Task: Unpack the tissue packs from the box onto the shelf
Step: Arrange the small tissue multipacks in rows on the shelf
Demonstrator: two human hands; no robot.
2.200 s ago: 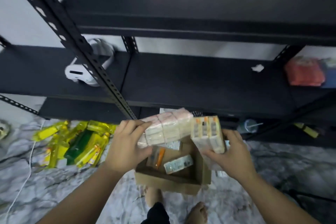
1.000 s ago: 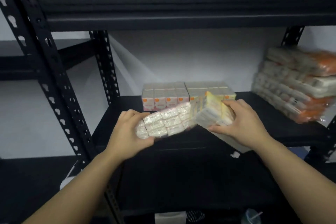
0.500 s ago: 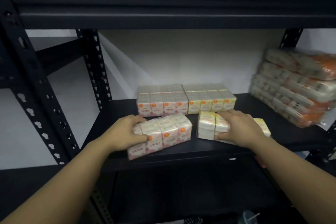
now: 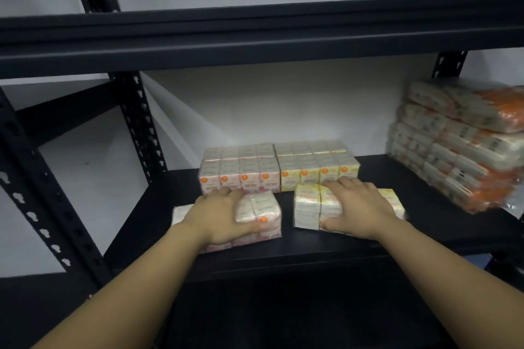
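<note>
A pink tissue pack (image 4: 262, 214) lies on the black shelf (image 4: 312, 244) near its front edge, and my left hand (image 4: 218, 217) grips it from above, thumb along its front. To its right lies a yellow tissue pack (image 4: 307, 208), which my right hand (image 4: 358, 207) grips from above. Both packs rest on the shelf board. Behind them stand a pink row (image 4: 238, 171) and a yellow row (image 4: 319, 164) of the same packs against the wall. The box is out of view.
A tall stack of orange-and-white wrapped tissue bundles (image 4: 459, 144) fills the right end of the shelf. Black perforated uprights (image 4: 139, 122) stand at the left, and the shelf above (image 4: 255, 37) hangs low over the packs.
Both packs were lifted from the box, carried up and set down on the shelf. Since half a second ago my hands have pushed them slightly back, still gripping them.
</note>
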